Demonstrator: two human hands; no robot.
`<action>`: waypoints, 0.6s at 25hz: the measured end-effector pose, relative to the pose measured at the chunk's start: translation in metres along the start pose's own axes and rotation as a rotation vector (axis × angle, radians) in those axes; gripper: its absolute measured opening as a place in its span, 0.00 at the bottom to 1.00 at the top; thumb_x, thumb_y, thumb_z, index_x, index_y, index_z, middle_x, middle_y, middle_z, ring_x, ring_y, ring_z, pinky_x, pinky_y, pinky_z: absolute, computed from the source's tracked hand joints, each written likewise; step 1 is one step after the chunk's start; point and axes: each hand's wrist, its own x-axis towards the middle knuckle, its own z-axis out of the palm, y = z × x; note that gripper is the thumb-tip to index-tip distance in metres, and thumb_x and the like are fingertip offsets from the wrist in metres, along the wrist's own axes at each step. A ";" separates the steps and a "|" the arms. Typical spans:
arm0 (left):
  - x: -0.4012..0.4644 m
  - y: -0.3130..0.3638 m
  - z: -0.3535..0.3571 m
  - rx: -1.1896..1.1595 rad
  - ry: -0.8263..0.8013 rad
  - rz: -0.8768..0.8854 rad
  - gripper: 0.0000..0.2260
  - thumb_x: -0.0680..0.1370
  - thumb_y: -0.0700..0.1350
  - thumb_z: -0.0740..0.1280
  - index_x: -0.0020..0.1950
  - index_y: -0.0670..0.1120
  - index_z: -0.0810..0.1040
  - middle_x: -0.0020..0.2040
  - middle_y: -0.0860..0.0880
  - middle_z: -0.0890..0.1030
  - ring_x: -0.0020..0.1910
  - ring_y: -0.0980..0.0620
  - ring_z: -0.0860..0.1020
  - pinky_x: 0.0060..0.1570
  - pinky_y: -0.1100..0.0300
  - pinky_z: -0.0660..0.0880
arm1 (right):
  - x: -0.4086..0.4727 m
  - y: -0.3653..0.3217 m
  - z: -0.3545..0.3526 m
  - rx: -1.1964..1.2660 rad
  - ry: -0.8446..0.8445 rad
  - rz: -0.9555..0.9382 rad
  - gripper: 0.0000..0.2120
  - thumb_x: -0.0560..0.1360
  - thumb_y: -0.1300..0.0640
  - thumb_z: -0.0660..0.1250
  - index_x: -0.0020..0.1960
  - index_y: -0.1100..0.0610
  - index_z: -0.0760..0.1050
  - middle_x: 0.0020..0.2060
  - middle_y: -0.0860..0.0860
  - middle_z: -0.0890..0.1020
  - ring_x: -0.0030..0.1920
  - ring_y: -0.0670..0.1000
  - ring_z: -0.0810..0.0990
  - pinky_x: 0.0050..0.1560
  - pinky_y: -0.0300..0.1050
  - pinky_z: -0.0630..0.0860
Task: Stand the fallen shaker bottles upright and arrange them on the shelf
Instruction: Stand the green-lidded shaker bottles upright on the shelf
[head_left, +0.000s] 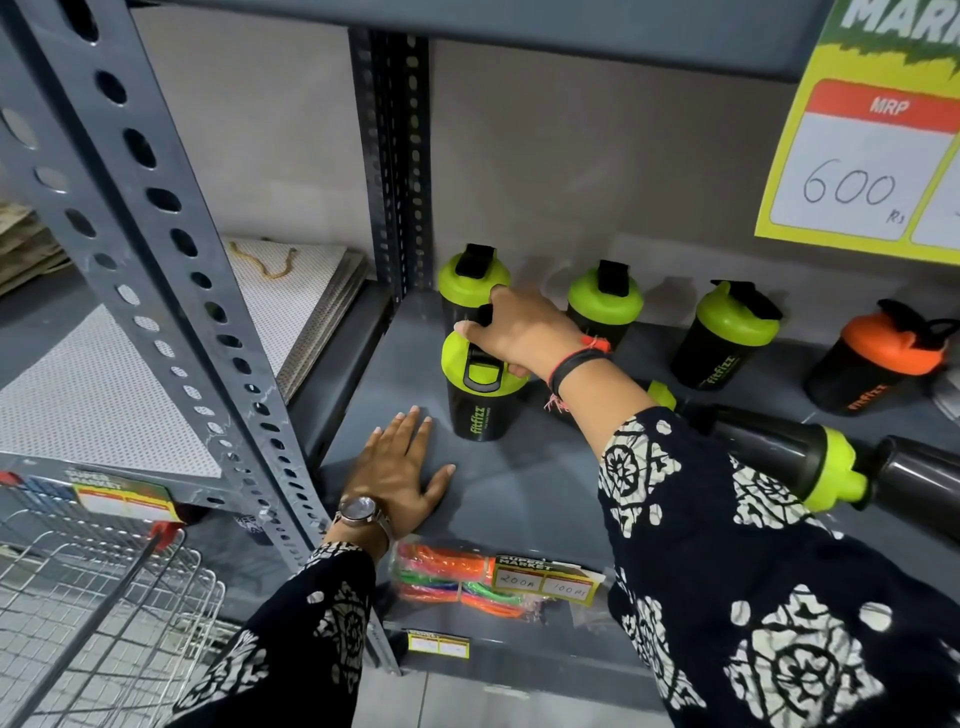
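My right hand (519, 332) grips the green lid of an upright black shaker bottle (480, 400) standing at the left of the grey shelf (519, 493). Behind it stands another green-lidded shaker (465, 283) in the back corner. More upright green-lidded shakers (605, 299) (724, 338) and an orange-lidded shaker (878, 364) line the back. A fallen green-lidded shaker (789, 457) lies on its side at the right, partly hidden by my sleeve, with a dark bottle (919, 478) lying beside it. My left hand (400, 470) rests flat on the shelf, fingers spread.
A slotted metal upright (171, 270) stands at the left, another (395, 156) at the back. Packets of coloured bands (447, 579) and price tags hang at the shelf's front edge. A yellow price sign (872, 156) hangs at upper right. A wire basket (104, 597) sits lower left.
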 end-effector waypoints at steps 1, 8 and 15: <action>0.000 0.001 0.000 0.006 0.001 -0.008 0.42 0.64 0.65 0.35 0.72 0.43 0.48 0.75 0.44 0.50 0.73 0.46 0.49 0.71 0.53 0.44 | -0.001 0.001 0.000 0.008 -0.004 -0.005 0.18 0.76 0.43 0.60 0.41 0.58 0.67 0.46 0.60 0.77 0.31 0.57 0.71 0.30 0.42 0.67; -0.021 0.028 0.005 -0.096 0.062 -0.055 0.41 0.66 0.64 0.39 0.72 0.39 0.47 0.74 0.39 0.52 0.73 0.43 0.51 0.69 0.54 0.43 | -0.018 0.055 -0.012 0.169 0.197 0.055 0.26 0.78 0.41 0.52 0.54 0.64 0.72 0.46 0.67 0.79 0.48 0.67 0.81 0.48 0.54 0.78; -0.032 0.068 0.015 -0.018 0.007 -0.016 0.37 0.76 0.62 0.36 0.63 0.34 0.67 0.62 0.35 0.75 0.60 0.38 0.74 0.61 0.51 0.70 | -0.060 0.147 -0.022 0.015 0.044 0.121 0.31 0.71 0.43 0.68 0.68 0.57 0.67 0.65 0.61 0.71 0.67 0.61 0.67 0.66 0.52 0.67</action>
